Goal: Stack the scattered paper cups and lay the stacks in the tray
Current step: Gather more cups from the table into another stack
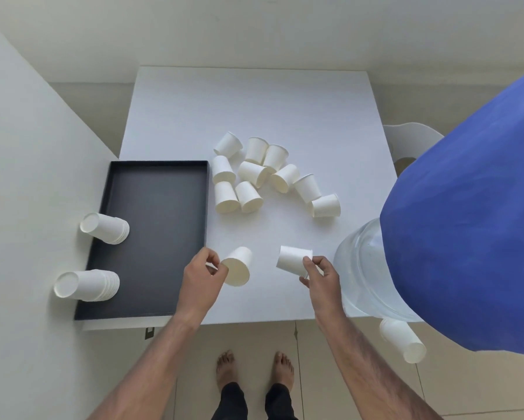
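Note:
My left hand (pixel 203 275) grips one white paper cup (pixel 238 266) by its rim, its mouth facing me. My right hand (pixel 319 272) holds a second paper cup (pixel 292 259) lying sideways, a little above the white table (pixel 285 101). Several loose cups (pixel 254 174) lie scattered in the middle of the table. The black tray (pixel 163 225) sits at the table's left side. Two stacks of cups lie on their sides over its left rim, one farther (pixel 109 228) and one nearer (pixel 88 284).
A large clear water bottle (pixel 363 268) under a blue cover (pixel 466 222) stands at the table's right front corner. Another cup stack (pixel 401 339) sticks out below it. A white chair (pixel 406 140) stands at the right. My bare feet are on the tiled floor.

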Motion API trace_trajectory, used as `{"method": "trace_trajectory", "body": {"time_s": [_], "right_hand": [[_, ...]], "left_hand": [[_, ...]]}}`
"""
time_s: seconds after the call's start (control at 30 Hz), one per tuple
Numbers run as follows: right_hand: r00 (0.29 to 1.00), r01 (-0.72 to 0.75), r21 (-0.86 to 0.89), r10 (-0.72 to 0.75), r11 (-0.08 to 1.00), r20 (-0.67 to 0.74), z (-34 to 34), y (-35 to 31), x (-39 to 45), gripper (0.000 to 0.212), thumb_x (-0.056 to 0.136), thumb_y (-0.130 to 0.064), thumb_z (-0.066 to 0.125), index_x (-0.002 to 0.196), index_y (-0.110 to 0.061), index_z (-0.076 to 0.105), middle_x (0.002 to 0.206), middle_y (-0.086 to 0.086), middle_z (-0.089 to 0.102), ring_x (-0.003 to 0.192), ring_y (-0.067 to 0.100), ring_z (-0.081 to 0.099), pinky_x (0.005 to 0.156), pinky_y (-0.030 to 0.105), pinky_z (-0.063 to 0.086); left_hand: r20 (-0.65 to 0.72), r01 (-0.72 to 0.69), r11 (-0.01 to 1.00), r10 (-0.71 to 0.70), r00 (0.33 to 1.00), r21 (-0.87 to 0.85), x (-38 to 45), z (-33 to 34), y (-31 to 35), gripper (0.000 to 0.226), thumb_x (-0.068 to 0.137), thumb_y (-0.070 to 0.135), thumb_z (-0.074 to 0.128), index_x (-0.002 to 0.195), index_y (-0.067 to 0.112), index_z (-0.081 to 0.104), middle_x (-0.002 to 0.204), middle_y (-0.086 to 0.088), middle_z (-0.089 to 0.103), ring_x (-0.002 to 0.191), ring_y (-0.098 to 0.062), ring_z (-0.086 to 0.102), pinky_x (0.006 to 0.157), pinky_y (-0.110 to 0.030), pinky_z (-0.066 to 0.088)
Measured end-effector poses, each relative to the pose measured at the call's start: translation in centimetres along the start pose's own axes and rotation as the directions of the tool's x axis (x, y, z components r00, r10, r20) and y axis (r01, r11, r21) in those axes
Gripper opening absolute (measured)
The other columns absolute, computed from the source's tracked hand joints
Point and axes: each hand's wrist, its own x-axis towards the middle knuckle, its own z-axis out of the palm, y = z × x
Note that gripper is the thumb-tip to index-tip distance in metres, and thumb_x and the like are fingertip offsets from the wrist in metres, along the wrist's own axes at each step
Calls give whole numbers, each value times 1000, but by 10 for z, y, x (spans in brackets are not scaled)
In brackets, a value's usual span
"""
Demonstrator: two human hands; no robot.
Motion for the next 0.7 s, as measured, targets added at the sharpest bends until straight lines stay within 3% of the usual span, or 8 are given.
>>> {"method": "trace_trajectory", "body": {"time_s": [0.1, 0.23, 0.33, 0.4, 0.5, 0.6, 0.63, 0.7], "right_hand": [[998, 29, 34, -31, 999, 48, -1, -5, -9, 13, 102, -21, 67, 95, -9, 65, 115, -2, 67, 101, 14, 68, 92, 39, 63], [969, 114, 58, -124, 992, 215, 1, -17, -31, 10, 101, -18, 70, 95, -11, 67, 136, -14, 69, 110, -7, 69, 97, 26, 55], [917, 197, 67, -208, 978, 339, 10, -24, -52, 15, 101, -17, 72, 87, -21, 70, 142, -16, 67, 125, -3, 64, 92, 15, 53], [886, 248, 83, -260, 965, 384, 17, -29, -64, 14, 98, -21, 72, 93, -8, 70, 142, -13, 67, 128, 1, 64, 92, 14, 52], [862, 288, 112, -308, 951, 403, 30, -36, -73, 18, 97, -21, 71, 92, -4, 68, 142, -9, 68, 126, 4, 65, 92, 17, 54], [846, 322, 101, -334, 941, 415, 39, -41, -78, 16, 99, -19, 71, 89, -8, 65, 140, -10, 67, 121, 5, 67, 89, 20, 55], [843, 338, 92, -344, 937, 414, 41, -42, -79, 15, 100, -17, 71, 91, -7, 65, 139, -10, 67, 121, 7, 67, 88, 22, 56], [835, 364, 82, -364, 928, 414, 44, -44, -81, 14, 101, -15, 70, 94, -5, 66, 139, -9, 66, 122, 11, 66, 87, 24, 57]], "left_hand": [[-9, 19, 1000, -19, 1000, -7, -15, -16, -6, 13, 93, 19, 68, 86, 24, 58, 87, -6, 64, 79, -27, 70, 57, -34, 51], [-34, 62, 997, -64, 997, -41, -25, -27, -10, 14, 94, 18, 67, 85, 20, 56, 98, -5, 66, 67, -20, 75, 51, -20, 47], [-22, 110, 991, -112, 993, -72, -30, -29, -8, 13, 93, 19, 66, 86, 17, 56, 101, -7, 67, 64, -17, 76, 51, -25, 47], [-7, 119, 987, -120, 993, -104, -31, -26, -3, 13, 92, 20, 65, 85, 16, 55, 102, -9, 68, 71, -22, 75, 51, -26, 47], [-8, 92, 985, -94, 996, -148, -33, -22, 5, 10, 91, 19, 65, 87, 13, 59, 105, -5, 68, 82, -22, 65, 64, -32, 48], [51, 90, 966, -80, 996, -242, -34, -18, 9, 11, 98, 19, 65, 97, 9, 66, 116, 11, 70, 108, -16, 67, 89, -39, 58], [77, 110, 951, -92, 993, -290, -35, -17, 11, 10, 100, 19, 64, 100, 11, 69, 115, 14, 71, 111, -16, 68, 92, -42, 61], [125, 163, 895, -121, 985, -415, -38, -17, 14, 12, 104, 18, 64, 101, 16, 75, 105, 13, 75, 103, -17, 73, 85, -43, 67]]}}
